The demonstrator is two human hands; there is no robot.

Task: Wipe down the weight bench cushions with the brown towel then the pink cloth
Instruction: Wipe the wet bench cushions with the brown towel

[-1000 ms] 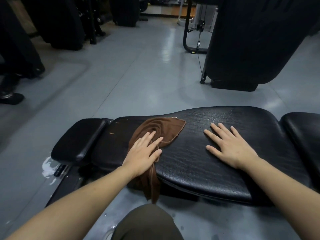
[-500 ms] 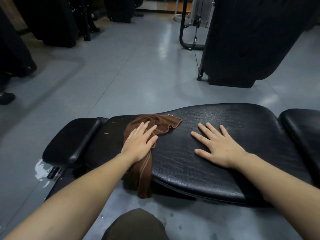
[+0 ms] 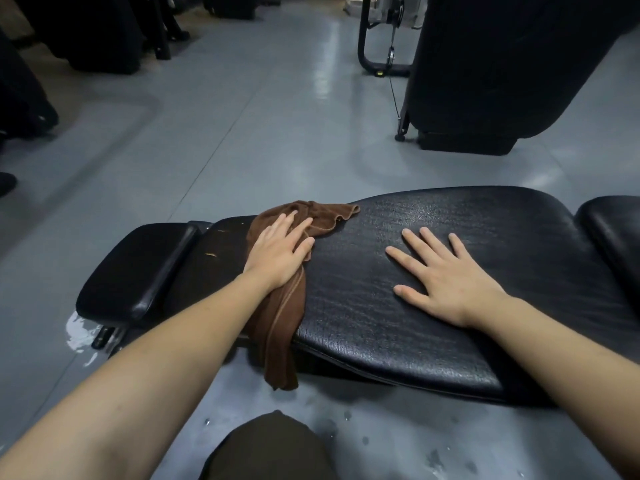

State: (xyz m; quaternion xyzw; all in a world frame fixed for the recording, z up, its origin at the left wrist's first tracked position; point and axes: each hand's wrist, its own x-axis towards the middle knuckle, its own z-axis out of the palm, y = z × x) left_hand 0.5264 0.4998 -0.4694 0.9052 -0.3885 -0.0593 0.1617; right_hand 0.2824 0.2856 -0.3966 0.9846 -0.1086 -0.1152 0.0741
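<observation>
A black weight bench lies across the view, its long main cushion point(image 3: 450, 334) in the middle. A small black pad point(image 3: 135, 268) sits at its left end and another cushion point(image 3: 616, 230) at the right edge. A brown towel point(image 3: 280, 323) is draped over the left part of the main cushion, one end hanging down the near side. My left hand point(image 3: 280, 251) presses flat on the towel with straight fingers. My right hand point(image 3: 446, 271) rests flat on the bare cushion, fingers spread. No pink cloth is in view.
Grey floor point(image 3: 242, 126) stretches beyond the bench, with wet patches point(image 3: 78, 336) under its left end and drops near my knee point(image 3: 273, 448). A large black machine point(image 3: 502, 71) stands at the back right, dark equipment point(image 3: 97, 32) at the back left.
My left hand has slid the towel away from me across the cushion, so more of it bunches at the far edge. My right hand stays flat on the cushion.
</observation>
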